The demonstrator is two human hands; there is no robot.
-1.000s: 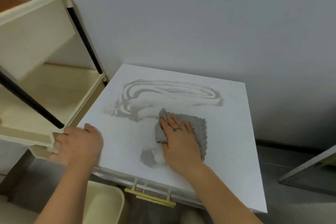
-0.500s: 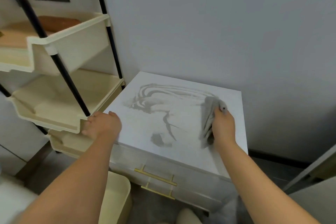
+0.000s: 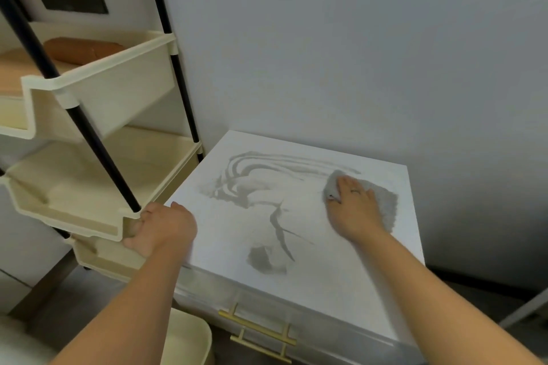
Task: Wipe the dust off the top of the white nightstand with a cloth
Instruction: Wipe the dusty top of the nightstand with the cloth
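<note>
Grey cloth (image 3: 385,207) lies far right on the nightstand (image 3: 341,275) top, right hand (image 3: 355,207) pressing it flat-fingered, mid-wipe. Left hand (image 3: 163,228) seemingly curls round the left edge. Next: sweep across the remaining streaks (image 3: 255,169).

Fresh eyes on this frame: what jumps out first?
Grey dust streaks swirl across the white nightstand, thickest at its back left. At the back right, the right hand presses flat on a grey cloth. The left hand holds the nightstand's left edge, beside a cream shelf rack.
</note>
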